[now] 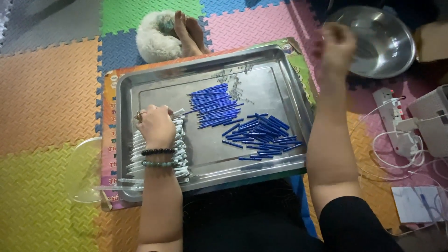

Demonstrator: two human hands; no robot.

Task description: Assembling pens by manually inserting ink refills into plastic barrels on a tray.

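Note:
A steel tray (149,88) rests on my lap. My left hand (155,125), with beaded bracelets at the wrist, presses down on a row of white pen barrels (179,144) at the tray's left side, fingers closed over them. An aligned bunch of blue refill tubes (211,105) lies in the tray's middle, and a looser pile of blue tubes (263,135) lies to its right. My right hand (337,46) is raised and blurred above the tray's far right corner, beside a steel bowl (387,51); whether it holds anything is unclear.
Coloured foam mats cover the floor. A person's bare feet (189,30) and a white fluffy thing (156,37) lie beyond the tray. A clear plastic lid (86,170) sits at left. A power strip (396,121), white cables and a white box (434,116) lie at right.

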